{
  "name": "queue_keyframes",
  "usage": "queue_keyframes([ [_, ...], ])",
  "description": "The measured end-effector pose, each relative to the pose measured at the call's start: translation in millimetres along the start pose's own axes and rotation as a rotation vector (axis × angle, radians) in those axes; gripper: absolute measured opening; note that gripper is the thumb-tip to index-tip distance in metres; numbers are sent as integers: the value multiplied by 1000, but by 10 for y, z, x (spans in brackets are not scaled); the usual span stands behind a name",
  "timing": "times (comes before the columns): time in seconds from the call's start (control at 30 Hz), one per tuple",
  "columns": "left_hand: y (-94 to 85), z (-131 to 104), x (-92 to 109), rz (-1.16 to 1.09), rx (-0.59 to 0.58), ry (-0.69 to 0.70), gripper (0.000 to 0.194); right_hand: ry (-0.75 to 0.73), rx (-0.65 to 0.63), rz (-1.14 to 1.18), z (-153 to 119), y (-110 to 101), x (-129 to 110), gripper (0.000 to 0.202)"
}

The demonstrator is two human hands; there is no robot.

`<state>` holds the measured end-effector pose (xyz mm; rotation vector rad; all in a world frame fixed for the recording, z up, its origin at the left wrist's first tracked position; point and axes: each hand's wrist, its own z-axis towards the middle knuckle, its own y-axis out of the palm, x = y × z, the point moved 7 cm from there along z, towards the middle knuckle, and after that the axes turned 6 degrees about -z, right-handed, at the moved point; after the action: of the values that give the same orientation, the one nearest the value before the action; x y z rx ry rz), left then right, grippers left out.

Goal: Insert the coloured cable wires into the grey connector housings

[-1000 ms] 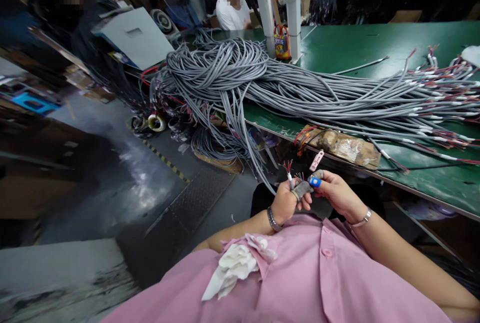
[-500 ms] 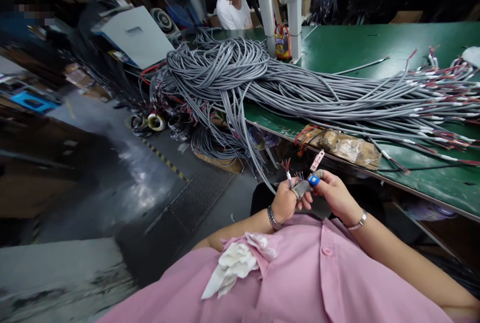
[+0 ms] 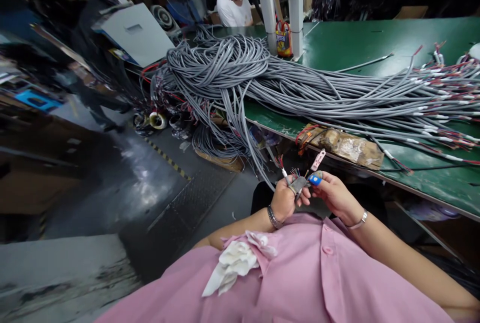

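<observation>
My left hand (image 3: 284, 200) is closed round the end of a grey cable (image 3: 286, 177), in front of my body. Red-tipped wires stand up from a white sleeve on it, and a fan of thin coloured wires (image 3: 296, 173) rises beside my thumb, which wears a grey cover (image 3: 299, 183). My right hand (image 3: 333, 192) is pinched just right of these wires, a blue wrap (image 3: 315, 179) on one digit. What its fingertips grip is too small to make out. A pink perforated strip (image 3: 318, 160) stands just beyond the right fingers.
A large bundle of grey cables (image 3: 221, 65) lies along the green table (image 3: 360, 38), some hanging over its edge. A taped cardboard piece (image 3: 347, 147) sits at the near edge. White posts (image 3: 296, 23) rise behind. A person in white (image 3: 234, 10) is across the table.
Both hands stay close together; the left has turned slightly and the thin wires are more spread. The view has shifted a little. At far left, a walking person's legs now show.
</observation>
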<state>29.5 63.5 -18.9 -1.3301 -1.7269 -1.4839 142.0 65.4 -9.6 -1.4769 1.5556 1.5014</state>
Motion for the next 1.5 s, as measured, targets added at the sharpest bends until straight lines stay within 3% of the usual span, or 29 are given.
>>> queue_keyframes([
  [0.17, -44, 31, -15, -40, 46, -14, 36, -60, 64, -74, -27, -45, -49, 22],
  [0.43, -29, 11, -21, 50, 12, -30, 38, 67, 104, 83, 50, -227, 94, 24],
  [0.77, 97, -64, 108, 322, -62, 31, 41, 5, 56, -244, 64, -161, -72, 26],
  [1.1, 42, -49, 87, 309, -34, 35, 40, 38, 95, -98, 41, -201, 33, 22],
  [1.3, 50, -56, 78, 321, -59, 33, 42, 23, 113, -134, 58, -194, 35, 22],
  [1.5, -20, -20, 38, 192, -25, 19, 40, -11, 160, -124, 50, -219, 54, 20],
])
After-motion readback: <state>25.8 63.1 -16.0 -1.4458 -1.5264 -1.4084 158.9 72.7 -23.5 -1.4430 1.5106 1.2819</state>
